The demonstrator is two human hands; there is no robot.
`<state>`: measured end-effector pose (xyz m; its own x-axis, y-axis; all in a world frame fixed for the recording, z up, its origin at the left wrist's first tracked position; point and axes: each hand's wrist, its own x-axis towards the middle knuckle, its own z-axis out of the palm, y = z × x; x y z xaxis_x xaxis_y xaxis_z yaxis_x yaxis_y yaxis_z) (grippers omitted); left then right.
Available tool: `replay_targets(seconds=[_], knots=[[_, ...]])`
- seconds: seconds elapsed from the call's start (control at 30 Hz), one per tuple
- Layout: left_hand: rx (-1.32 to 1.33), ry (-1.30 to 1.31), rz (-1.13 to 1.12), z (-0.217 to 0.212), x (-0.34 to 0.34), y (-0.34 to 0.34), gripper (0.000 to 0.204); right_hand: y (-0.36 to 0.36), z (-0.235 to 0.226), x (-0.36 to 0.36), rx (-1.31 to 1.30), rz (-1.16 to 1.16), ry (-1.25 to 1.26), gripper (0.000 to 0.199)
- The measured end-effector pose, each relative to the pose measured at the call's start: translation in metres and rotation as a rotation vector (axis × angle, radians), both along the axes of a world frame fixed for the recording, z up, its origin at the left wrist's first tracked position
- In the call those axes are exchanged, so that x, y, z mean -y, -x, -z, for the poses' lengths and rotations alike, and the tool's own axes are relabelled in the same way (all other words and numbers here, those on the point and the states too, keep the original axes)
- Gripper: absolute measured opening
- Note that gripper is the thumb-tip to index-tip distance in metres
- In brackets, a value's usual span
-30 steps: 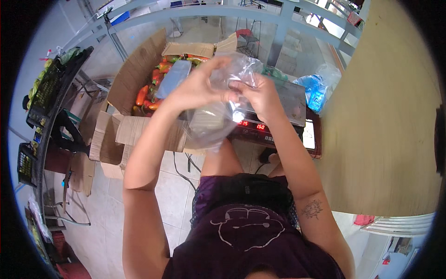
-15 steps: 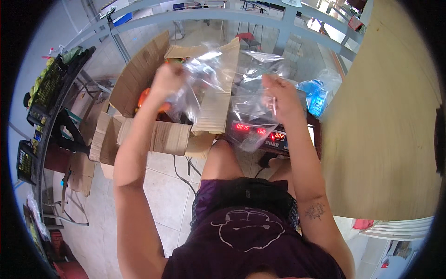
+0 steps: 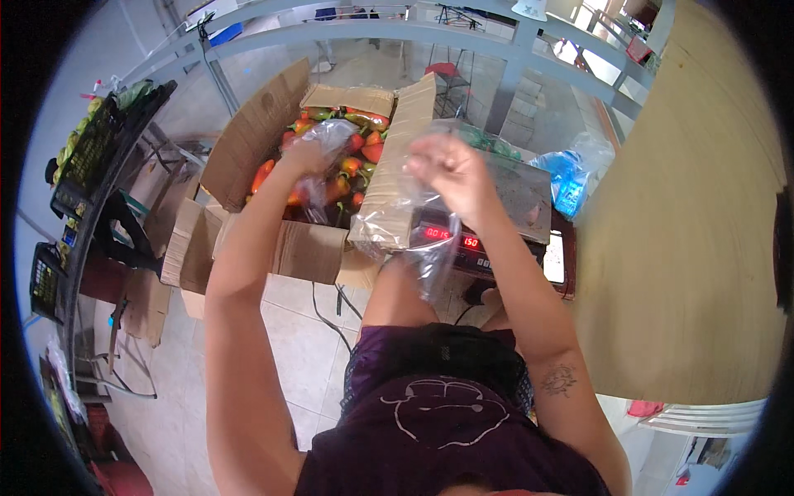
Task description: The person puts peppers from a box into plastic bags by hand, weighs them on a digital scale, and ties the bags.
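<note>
My left hand (image 3: 304, 157) reaches over an open cardboard box (image 3: 248, 149) of red, orange and green peppers (image 3: 351, 153) and holds a clear plastic bag (image 3: 327, 132) above them. My right hand (image 3: 451, 169) is raised over a digital scale (image 3: 496, 215) and grips a second clear plastic bag (image 3: 422, 240) that hangs down in front of the scale's red display. Both hands are well apart.
A blue-tinted plastic bag (image 3: 571, 178) lies right of the scale. A large pale wooden surface (image 3: 695, 231) fills the right side. Black crates of produce (image 3: 91, 157) stand on racks at the left. Metal shelving rails (image 3: 372, 29) run behind the box.
My hands, together at one bundle of plastic a second ago, pulled apart, each with a bag. My left hand has moved down over the peppers; my right hand stays above the scale.
</note>
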<state>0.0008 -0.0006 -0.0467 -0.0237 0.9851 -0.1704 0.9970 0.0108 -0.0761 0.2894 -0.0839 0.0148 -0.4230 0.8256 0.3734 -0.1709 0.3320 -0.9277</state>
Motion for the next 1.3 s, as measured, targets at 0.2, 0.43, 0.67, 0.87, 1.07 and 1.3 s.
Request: replay_targets(seconds=[0.2,0.43,0.67,0.87,1.07,1.3], knots=[[0.078,-0.289,-0.087,-0.024,-0.001,0.034,0.042,0.039,0.037,-0.011,0.365,-0.104,-0.241,0.022],[-0.102,-0.719,-0.065,-0.062,-0.016,0.069,0.047,0.045,0.045,-0.012,0.563,0.014,-0.461,0.015],[-0.234,-0.402,-0.276,0.049,-0.040,0.086,0.055,0.046,0.053,-0.017,0.489,0.036,-0.585,0.012],[0.115,0.107,-0.348,-0.005,-0.046,0.080,0.083,0.040,0.053,-0.013,0.543,0.087,-0.456,0.014],[0.010,-0.201,-0.353,-0.029,-0.019,0.052,0.098,0.040,0.066,-0.024,0.319,-0.040,-0.154,0.017],[0.016,-0.244,-0.368,-0.050,0.011,0.049,0.090,0.040,0.057,-0.027,0.143,-0.062,0.030,0.022]])
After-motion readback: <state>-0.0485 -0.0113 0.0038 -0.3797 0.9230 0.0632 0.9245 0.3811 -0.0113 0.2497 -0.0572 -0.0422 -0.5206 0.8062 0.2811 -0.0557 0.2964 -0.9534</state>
